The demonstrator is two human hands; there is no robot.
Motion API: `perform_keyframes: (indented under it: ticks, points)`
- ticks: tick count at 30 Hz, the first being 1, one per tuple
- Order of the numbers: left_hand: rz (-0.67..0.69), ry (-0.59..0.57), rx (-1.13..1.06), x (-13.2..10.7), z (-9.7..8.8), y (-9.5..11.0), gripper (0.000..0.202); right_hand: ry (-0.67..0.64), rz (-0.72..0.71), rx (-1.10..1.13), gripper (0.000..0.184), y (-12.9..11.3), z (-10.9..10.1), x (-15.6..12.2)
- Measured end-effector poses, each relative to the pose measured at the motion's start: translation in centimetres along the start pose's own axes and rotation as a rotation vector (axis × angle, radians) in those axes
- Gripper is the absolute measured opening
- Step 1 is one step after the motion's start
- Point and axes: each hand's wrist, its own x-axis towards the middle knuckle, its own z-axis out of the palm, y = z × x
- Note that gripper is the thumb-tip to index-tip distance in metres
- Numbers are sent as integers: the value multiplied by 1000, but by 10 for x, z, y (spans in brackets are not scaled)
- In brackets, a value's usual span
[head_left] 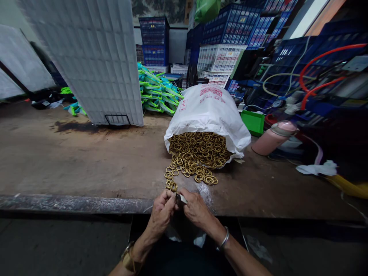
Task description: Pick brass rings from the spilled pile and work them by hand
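My left hand (161,213) and my right hand (196,209) meet at the near edge of the workbench (71,161), fingers pinched together. Between them is a small pale piece (181,198) that both hands grip; I cannot make out what it is. Just beyond my fingers lies a spill of several brass rings (191,166). They pour from a white sack (208,111) lying on its side with its mouth toward me. A few rings (171,186) lie right by my left fingertips.
A large white ribbed panel (94,57) stands on the bench at the left. Green and teal plastic parts (158,94) are stacked behind it. Blue and white crates (221,42) fill the back. A pink bottle (273,138), green bin (253,122) and hoses (316,73) sit at the right.
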Motion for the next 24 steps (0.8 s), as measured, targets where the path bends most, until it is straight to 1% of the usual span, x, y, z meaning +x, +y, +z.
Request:
perform_keyframes:
  ticks: [3,5,7,9,12,15,19,22,24]
  points:
    - [-21,-13,16,-5,0,2,33,-3,52,-96,33,5,1,4]
    - [-70,-58,-8,-10,1,4,32,24,121,-194,31,10,1,10]
    - [-129,-116,-81,-14,2,6,31,61,176,-270,27,13,-2,16]
    - [-177,-150,-198,-16,3,6,30,102,205,-303,25,15,-5,24]
    - [-193,-127,-338,-14,1,4,30,177,223,-293,24,14,-5,39]
    - [-179,-102,-384,-10,-2,2,27,236,197,-275,18,12,0,54]
    - [-192,-93,-487,-8,-7,5,19,231,169,-336,17,9,6,70]
    - [-229,-100,-566,-6,-11,5,19,210,170,-389,18,6,6,76]
    - [-246,-80,-630,-4,-14,4,17,190,161,-400,17,6,5,79]
